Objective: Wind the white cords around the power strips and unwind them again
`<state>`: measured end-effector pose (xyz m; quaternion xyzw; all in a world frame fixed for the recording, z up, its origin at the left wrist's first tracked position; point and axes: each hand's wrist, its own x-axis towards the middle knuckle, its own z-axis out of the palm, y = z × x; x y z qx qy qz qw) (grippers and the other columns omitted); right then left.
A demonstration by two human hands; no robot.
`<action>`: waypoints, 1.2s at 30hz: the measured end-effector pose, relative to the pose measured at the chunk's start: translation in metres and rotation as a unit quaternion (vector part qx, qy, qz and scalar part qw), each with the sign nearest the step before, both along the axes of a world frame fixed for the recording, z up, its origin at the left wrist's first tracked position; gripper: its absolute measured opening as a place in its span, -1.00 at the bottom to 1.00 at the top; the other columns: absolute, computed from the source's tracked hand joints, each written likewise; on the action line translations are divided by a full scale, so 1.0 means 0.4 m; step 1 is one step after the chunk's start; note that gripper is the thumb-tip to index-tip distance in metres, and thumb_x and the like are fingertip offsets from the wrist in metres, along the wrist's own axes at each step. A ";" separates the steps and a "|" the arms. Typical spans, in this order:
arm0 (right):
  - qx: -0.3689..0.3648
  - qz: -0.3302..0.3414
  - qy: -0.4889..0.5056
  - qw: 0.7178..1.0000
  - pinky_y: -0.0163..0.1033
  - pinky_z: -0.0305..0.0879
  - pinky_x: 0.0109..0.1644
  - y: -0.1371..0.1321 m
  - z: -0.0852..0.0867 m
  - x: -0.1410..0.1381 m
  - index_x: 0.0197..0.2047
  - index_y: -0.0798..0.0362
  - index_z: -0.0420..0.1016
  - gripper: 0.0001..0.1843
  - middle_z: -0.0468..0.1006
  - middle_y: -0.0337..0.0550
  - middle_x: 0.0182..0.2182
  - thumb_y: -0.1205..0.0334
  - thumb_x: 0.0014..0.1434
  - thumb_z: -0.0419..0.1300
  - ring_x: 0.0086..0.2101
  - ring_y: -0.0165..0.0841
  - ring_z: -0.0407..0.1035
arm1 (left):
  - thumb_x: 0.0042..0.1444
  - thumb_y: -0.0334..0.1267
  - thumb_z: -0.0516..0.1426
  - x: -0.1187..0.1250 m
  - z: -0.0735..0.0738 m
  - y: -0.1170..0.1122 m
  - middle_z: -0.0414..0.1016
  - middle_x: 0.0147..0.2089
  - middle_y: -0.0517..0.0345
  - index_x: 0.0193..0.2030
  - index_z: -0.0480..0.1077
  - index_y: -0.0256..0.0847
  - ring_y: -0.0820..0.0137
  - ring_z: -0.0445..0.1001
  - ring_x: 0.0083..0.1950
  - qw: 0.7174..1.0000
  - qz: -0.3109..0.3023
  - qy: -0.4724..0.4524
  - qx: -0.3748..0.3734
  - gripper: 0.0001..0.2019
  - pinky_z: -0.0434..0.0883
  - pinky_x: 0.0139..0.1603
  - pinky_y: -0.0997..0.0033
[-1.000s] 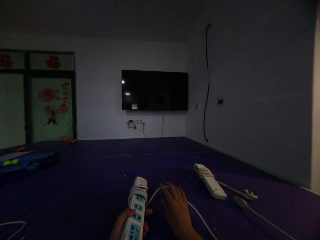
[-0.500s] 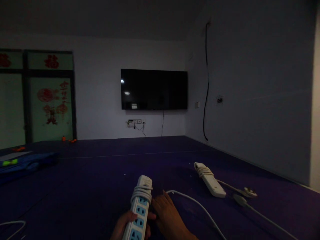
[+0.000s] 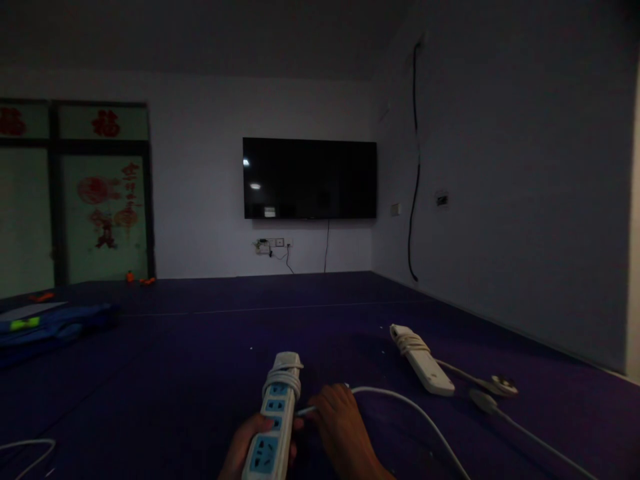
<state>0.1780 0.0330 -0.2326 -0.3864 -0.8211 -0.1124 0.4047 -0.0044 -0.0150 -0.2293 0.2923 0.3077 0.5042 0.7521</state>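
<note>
A white power strip [image 3: 287,427] with blue socket faces stands tilted at the bottom middle. My left hand [image 3: 246,440] is wrapped around its lower part, thumb across the sockets. Several turns of white cord [image 3: 283,382] circle the strip near its top. Just to the right, my right hand [image 3: 340,420] is closed on the power cord [image 3: 400,395], fingers pointing toward the strip. A short length of cord shows between the strip and those fingers; the rest curves away to the lower right.
A second white power strip [image 3: 425,363], wound with its cord, lies at right on the purple surface [image 3: 200,373]. Near it are its plug [image 3: 504,385] and another cord's plug [image 3: 483,400]. Blue fabric [image 3: 65,323] lies at far left, below a cord-free wall television [image 3: 310,179].
The right hand has shifted slightly right of the strip, and a stretch of cord now shows between them. The left hand still holds the strip, which has turned slightly.
</note>
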 end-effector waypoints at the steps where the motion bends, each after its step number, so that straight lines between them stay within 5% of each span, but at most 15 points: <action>1: 0.016 0.000 0.014 1.000 -0.24 0.09 -0.18 -0.002 0.001 0.001 -0.33 -0.04 0.45 -0.84 0.47 -0.31 -0.40 0.43 0.06 0.21 -0.34 -0.35 0.29 | -0.03 -0.22 0.13 -0.001 0.000 0.002 0.56 -0.44 -0.10 -0.25 0.48 -0.48 0.36 0.48 -0.48 1.000 0.008 0.002 -0.013 -0.68 0.33 -0.44 0.49; 12: 0.127 0.013 0.112 0.986 -0.21 0.04 -0.22 -0.012 0.017 0.004 -0.39 -0.03 0.39 -0.72 0.44 -0.26 -0.47 0.25 0.29 -0.06 -0.41 -0.34 0.23 | -0.22 -0.22 0.33 -0.003 -0.002 -0.016 0.53 -0.41 0.01 -0.12 0.43 -0.34 0.33 0.47 -0.41 0.996 0.018 0.073 0.043 -0.54 0.35 -0.34 0.41; 26: 0.088 -0.019 0.184 0.979 -0.22 0.12 -0.26 -0.011 0.016 0.032 -0.29 -0.02 0.40 -0.78 0.47 -0.21 -0.41 0.19 0.28 -0.04 -0.37 -0.32 0.32 | -0.12 0.15 0.20 0.001 -0.017 0.014 0.47 -0.53 0.03 -0.23 0.46 -0.39 0.42 0.40 -0.54 0.993 -0.052 0.084 0.067 -0.44 0.26 -0.51 0.51; 36: 0.022 -0.031 0.155 0.987 -0.20 0.14 -0.24 -0.010 0.024 0.048 -0.35 0.02 0.40 -0.86 0.48 -0.19 -0.42 0.32 0.18 0.04 -0.36 -0.31 0.34 | -0.07 0.06 0.16 -0.002 -0.023 0.027 0.41 -0.62 0.03 -0.31 0.46 -0.45 0.44 0.34 -0.60 0.995 -0.013 0.062 0.074 -0.52 0.18 -0.57 0.52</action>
